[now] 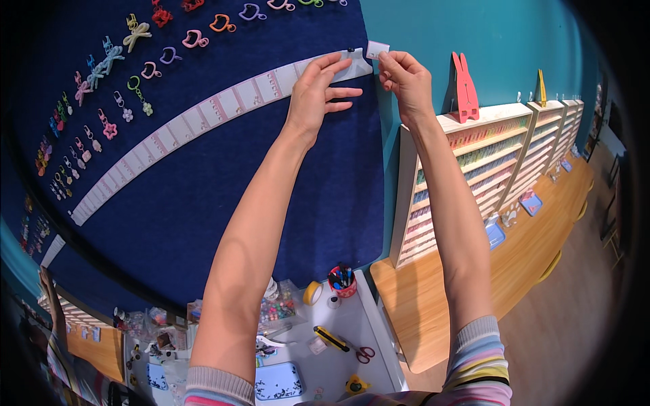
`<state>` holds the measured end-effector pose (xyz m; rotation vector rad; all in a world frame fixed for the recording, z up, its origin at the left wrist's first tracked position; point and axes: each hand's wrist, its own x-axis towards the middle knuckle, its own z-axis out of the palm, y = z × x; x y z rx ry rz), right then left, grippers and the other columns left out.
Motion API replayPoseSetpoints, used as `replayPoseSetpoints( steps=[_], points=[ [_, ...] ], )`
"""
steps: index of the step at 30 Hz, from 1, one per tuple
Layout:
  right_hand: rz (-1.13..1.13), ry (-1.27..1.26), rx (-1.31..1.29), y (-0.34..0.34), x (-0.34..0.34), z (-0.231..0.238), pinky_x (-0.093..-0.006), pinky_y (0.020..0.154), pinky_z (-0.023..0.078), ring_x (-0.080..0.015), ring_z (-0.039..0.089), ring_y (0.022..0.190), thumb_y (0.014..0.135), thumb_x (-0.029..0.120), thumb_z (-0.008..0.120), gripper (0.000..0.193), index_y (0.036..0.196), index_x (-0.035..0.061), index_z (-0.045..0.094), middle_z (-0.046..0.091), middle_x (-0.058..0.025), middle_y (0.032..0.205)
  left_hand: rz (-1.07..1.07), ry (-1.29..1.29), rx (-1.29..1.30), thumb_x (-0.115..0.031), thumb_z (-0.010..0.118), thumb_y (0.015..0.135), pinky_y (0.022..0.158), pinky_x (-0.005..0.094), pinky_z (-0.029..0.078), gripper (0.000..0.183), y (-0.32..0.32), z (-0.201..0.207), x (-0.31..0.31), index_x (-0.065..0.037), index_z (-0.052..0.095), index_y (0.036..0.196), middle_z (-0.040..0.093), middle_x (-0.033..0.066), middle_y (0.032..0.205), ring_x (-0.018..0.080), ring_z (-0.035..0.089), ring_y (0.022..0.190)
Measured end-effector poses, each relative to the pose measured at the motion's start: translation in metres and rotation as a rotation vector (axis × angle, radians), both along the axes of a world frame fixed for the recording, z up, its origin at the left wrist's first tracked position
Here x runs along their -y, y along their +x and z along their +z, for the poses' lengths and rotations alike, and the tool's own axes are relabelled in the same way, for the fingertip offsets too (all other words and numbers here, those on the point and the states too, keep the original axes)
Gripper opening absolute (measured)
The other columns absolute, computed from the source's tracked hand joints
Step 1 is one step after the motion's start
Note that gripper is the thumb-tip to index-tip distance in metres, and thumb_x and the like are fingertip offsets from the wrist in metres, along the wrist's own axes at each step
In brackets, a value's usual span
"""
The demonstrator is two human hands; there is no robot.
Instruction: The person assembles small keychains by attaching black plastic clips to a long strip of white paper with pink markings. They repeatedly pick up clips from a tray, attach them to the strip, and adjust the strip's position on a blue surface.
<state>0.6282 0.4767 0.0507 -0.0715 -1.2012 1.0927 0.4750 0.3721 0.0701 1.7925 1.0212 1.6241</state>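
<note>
In the head view, we record the right hand [407, 82] with thumb and forefinger narrowed on a small white card [377, 49]; the card projects up and left from those fingertips, just beside the end of a long white strip [203, 117] marked with pinkish bands; we note the left hand [313, 95] with fingers spread wide over that end of the strip, though we cannot tell how firmly they touch it; from the left fingers the strip runs leftward and down across a navy board [332, 203]; up and left of these fingers we list rows of colourful charms [196, 38]; right of the right fingers stands a pink rabbit-shaped piece [465, 91] above a wooden rack [406, 196]; far below both hands' fingers we observe a white table [369, 318] bearing a red pen cup [344, 289] and a yellow-and-black cutter [332, 338].
</note>
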Motion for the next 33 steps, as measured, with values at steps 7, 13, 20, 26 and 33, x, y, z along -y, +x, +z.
replayPoseSetpoints(
  steps=[7,13,20,26,33],
  points=[
    [-0.082,0.027,0.177,-0.004,-0.005,0.013,-0.0193,0.048,0.032,-0.0044,0.048,0.054,0.089,0.023,0.071,0.020,0.084,0.0037,0.066,0.056,0.0017,0.067,-0.014,0.012,0.006,-0.030,0.039,0.101,0.083,0.0339,0.057,0.047,-0.001,-0.001,-0.002,-0.004,0.041,0.140,0.052,0.0135,0.139,0.0265,0.068,0.103],
    [-0.167,0.016,0.241,-0.007,-0.003,0.018,-0.0191,0.047,0.034,-0.0050,0.048,0.052,0.085,0.024,0.074,0.023,0.081,0.0024,0.066,0.057,0.0008,0.063,-0.008,0.029,-0.014,-0.028,0.040,0.101,0.082,0.0338,0.057,0.047,-0.003,-0.003,-0.003,-0.003,0.040,0.140,0.052,0.0140,0.139,0.0267,0.068,0.103],
    [-0.326,-0.016,0.227,-0.017,-0.005,0.019,-0.0217,0.047,0.042,-0.0076,0.054,0.052,0.079,0.025,0.079,0.030,0.079,-0.0021,0.066,0.062,-0.0034,0.064,-0.004,0.030,-0.010,-0.027,0.040,0.101,0.083,0.0337,0.057,0.047,-0.002,-0.003,-0.004,-0.002,0.039,0.141,0.052,0.0145,0.139,0.0270,0.068,0.103],
    [-0.441,-0.119,0.262,-0.018,-0.001,0.021,-0.0208,0.045,0.039,-0.0067,0.051,0.051,0.075,0.030,0.082,0.038,0.087,-0.0019,0.065,0.061,-0.0029,0.067,-0.015,0.037,-0.015,-0.024,0.040,0.099,0.084,0.0344,0.057,0.047,-0.002,-0.003,-0.004,-0.002,0.039,0.141,0.051,0.0149,0.139,0.0275,0.067,0.104],
    [-0.759,-0.121,0.387,-0.022,-0.004,0.023,-0.0351,0.068,0.053,-0.0219,0.067,0.075,0.071,0.040,0.080,0.050,0.096,-0.0007,0.064,0.069,-0.0105,0.081,-0.032,0.070,-0.014,-0.021,0.041,0.098,0.084,0.0336,0.055,0.048,-0.002,-0.009,-0.008,-0.004,0.038,0.143,0.050,0.0138,0.141,0.0263,0.067,0.106]
  ],
)
